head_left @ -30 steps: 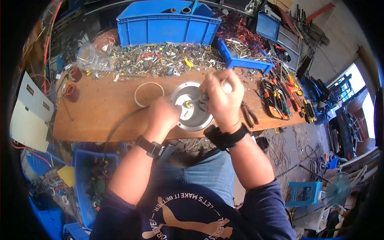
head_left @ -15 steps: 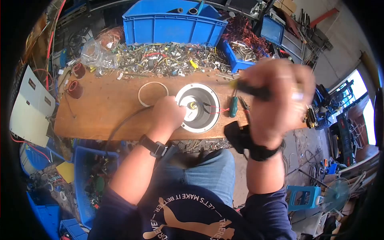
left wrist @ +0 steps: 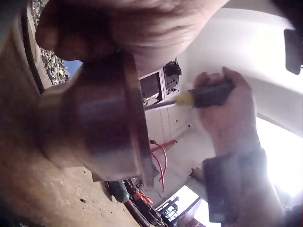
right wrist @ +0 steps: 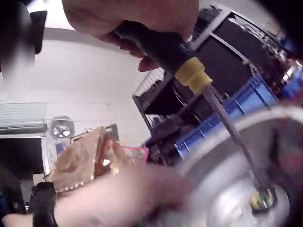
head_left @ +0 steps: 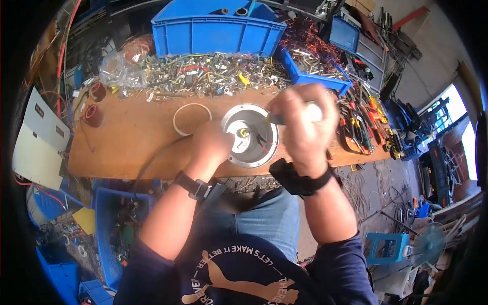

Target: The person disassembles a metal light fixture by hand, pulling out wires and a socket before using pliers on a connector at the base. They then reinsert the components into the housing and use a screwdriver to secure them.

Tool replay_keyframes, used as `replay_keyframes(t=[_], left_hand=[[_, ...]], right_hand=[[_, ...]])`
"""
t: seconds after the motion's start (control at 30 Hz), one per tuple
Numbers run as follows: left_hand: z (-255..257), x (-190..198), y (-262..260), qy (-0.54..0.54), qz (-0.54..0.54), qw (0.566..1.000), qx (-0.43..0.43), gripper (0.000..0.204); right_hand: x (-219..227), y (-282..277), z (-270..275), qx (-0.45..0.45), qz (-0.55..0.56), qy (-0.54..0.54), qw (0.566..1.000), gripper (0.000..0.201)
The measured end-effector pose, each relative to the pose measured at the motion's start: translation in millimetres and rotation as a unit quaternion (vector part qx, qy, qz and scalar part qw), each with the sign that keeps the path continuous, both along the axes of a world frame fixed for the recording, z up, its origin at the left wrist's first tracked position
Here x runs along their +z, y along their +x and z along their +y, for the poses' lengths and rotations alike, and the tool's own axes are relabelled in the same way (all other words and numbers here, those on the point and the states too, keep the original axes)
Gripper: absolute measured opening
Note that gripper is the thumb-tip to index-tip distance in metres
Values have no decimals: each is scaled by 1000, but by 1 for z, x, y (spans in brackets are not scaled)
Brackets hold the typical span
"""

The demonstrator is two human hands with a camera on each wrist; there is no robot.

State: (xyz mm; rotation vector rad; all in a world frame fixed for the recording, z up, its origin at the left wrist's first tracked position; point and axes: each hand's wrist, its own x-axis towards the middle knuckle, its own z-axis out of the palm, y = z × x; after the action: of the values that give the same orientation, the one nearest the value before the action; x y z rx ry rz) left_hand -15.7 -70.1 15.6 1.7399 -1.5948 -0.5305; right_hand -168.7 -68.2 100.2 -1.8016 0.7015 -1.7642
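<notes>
Right hand [head_left: 305,127], closed firmly round a screwdriver [right wrist: 194,75], points it into a metal pot [left wrist: 106,118]; left hand [head_left: 211,142] grips the rim [head_left: 249,165].

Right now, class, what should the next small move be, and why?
Probably, the right hand should ease the screwdriver squarely onto the yellow fitting: its shaft points into the metal housing toward that fitting, though contact is unclear, and the left hand grips the housing's rim, which should help steady it.
</notes>
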Motion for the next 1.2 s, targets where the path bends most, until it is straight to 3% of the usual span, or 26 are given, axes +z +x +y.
replay_keyframes(t=[0.07,0.17,0.2,0.3,0.47,0.5,0.57,0.63,0.73,1.0,1.13,1.2], left_hand=[[2,3,0,13,17,1000,3,26],[6,4,2,14,18,1000,4,25],[6,3,2,16,20,1000,6,25],[3,6,0,9,17,1000,6,24],[-2,-14,4,-17,-10,1000,-1,22],[-1,-8,2,-7,-14,1000,0,22],[6,5,0,14,-19,1000,7,22],[8,5,1,21,10,1000,14,22],[6,-1,5,16,-1,1000,23,24],[4,2,2,10,-2,1000,10,24],[4,-3,4,8,-15,1000,13,23],[5,-2,5,-1,-10,1000,10,23]], right_hand=[[-28,-1,-9,-57,45,29,997,15],[-25,-3,-5,5,-50,90,995,16],[-23,-4,-4,0,-38,90,995,17],[-13,-8,-5,-21,22,34,999,17],[56,0,18,127,-151,-106,975,15],[54,4,20,98,-131,-98,982,15],[7,3,7,-67,77,25,994,14],[-18,6,-3,-25,-24,98,995,15],[-28,2,-2,-32,43,57,997,15],[-21,5,2,14,0,78,997,15],[-25,0,1,7,-15,95,995,16],[-21,-9,1,-49,49,108,992,17]])
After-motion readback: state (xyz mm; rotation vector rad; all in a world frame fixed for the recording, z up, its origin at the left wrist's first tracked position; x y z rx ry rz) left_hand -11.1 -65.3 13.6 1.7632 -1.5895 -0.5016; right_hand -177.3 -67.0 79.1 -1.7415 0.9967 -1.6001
